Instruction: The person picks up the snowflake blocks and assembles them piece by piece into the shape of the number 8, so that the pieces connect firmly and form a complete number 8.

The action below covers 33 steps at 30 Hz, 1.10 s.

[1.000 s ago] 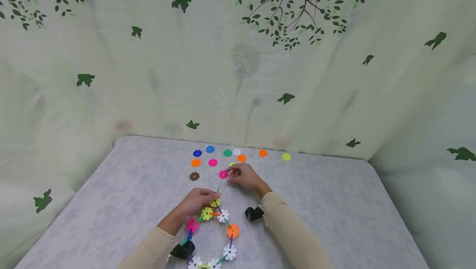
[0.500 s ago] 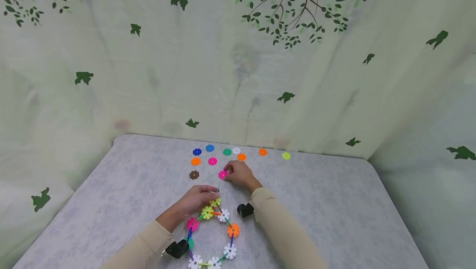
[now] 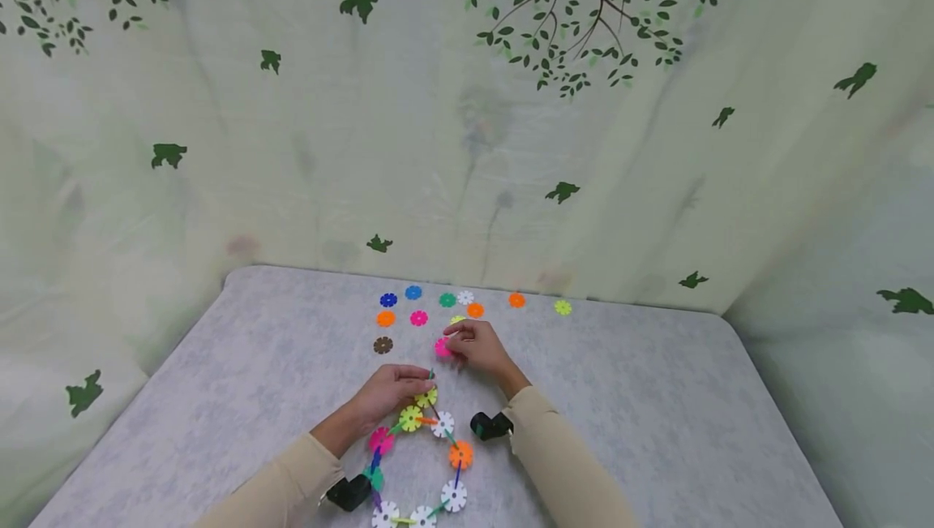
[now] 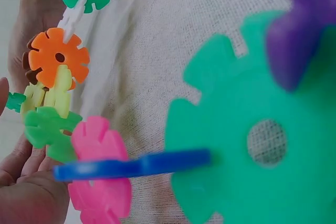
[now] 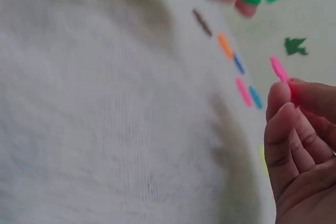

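Near the middle of the table in the head view, my left hand (image 3: 387,390) grips the top of a ring of slotted plastic discs pushed together edge to edge. At its fingertips are a yellow disc (image 3: 426,397) and a green disc seen edge-on (image 3: 431,375). The ring also has a white disc (image 3: 443,424), an orange disc (image 3: 460,455) and a teal disc (image 4: 226,129), close up in the left wrist view. Just beyond it, my right hand (image 3: 481,347) pinches a pink slotted disc (image 5: 279,69) between thumb and fingers, held up in the right wrist view.
Several loose discs lie toward the table's far edge, among them a brown disc (image 3: 383,345), another pink disc (image 3: 418,318) and a blue disc (image 3: 388,300). Farther right lie an orange disc (image 3: 516,300) and a yellow disc (image 3: 563,307). A leaf-patterned curtain (image 3: 467,147) stands behind.
My right hand moved slightly left at the pink disc, then shifted back right and a little nearer with the disc in its fingers. My left hand stays at the ring's top.
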Each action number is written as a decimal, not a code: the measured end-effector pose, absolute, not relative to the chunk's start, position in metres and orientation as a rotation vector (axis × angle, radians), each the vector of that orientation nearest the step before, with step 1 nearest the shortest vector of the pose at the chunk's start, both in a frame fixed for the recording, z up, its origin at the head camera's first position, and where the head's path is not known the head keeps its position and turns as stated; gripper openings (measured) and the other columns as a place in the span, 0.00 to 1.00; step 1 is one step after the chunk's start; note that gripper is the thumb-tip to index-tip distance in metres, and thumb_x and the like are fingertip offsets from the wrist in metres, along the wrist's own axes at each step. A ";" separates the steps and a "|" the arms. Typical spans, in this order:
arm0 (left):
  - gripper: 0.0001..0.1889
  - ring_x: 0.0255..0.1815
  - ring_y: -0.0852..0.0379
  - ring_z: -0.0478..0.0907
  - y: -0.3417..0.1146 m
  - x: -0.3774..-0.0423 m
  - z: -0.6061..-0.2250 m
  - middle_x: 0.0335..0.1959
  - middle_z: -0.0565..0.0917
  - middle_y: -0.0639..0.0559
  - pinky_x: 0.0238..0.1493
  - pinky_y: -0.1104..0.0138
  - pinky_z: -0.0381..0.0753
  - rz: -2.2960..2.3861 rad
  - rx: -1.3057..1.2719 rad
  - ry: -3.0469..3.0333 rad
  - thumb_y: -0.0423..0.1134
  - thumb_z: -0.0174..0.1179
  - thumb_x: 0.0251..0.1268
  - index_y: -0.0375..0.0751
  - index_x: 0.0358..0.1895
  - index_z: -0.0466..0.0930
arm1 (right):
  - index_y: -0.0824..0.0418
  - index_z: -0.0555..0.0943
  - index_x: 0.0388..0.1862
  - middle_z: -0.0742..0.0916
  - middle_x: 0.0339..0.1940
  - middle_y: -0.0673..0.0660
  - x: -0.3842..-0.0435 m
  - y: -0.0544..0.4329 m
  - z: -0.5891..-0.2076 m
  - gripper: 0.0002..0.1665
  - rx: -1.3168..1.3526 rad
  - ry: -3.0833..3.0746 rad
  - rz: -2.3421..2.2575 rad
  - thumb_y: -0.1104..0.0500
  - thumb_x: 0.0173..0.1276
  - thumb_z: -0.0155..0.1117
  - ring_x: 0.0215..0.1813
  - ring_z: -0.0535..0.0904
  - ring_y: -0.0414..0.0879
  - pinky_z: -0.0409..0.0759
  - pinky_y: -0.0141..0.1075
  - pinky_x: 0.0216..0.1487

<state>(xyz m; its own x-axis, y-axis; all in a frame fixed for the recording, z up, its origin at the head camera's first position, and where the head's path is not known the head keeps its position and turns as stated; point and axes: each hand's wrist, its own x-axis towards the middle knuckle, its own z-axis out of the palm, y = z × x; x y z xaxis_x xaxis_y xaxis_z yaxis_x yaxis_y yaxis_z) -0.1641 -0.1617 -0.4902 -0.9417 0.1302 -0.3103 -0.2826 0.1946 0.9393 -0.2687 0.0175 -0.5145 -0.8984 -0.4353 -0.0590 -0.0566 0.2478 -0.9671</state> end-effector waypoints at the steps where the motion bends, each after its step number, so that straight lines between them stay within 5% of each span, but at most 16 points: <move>1: 0.22 0.45 0.53 0.80 -0.162 -0.164 -0.491 0.48 0.83 0.42 0.54 0.56 0.79 1.807 -0.141 2.150 0.38 0.61 0.66 0.23 0.55 0.75 | 0.71 0.81 0.47 0.84 0.25 0.54 -0.265 0.019 -0.514 0.13 -0.471 2.163 -1.753 0.66 0.66 0.64 0.21 0.75 0.42 0.80 0.31 0.26; 9: 0.23 0.47 0.52 0.80 -0.161 -0.164 -0.487 0.48 0.83 0.43 0.55 0.55 0.79 1.813 -0.127 2.142 0.39 0.62 0.66 0.23 0.56 0.74 | 0.78 0.80 0.44 0.86 0.28 0.58 -0.229 0.027 -0.469 0.11 -0.552 1.986 -1.928 0.71 0.65 0.62 0.24 0.79 0.42 0.83 0.34 0.30; 33: 0.20 0.43 0.57 0.81 -0.160 -0.166 -0.488 0.48 0.83 0.36 0.48 0.64 0.83 1.903 0.014 2.122 0.31 0.58 0.68 0.17 0.56 0.71 | 0.78 0.80 0.43 0.84 0.33 0.74 -0.211 0.023 -0.457 0.09 -0.710 2.124 -1.789 0.73 0.66 0.60 0.24 0.78 0.47 0.83 0.36 0.30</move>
<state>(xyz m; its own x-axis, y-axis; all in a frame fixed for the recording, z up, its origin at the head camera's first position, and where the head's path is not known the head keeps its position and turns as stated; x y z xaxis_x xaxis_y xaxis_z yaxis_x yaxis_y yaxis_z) -0.1655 -0.1602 -0.4878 -0.9578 0.1989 -0.2074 -0.1846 0.1272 0.9745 -0.2111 0.0234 -0.4566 -0.8422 -0.5295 0.1020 -0.1904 0.1152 -0.9749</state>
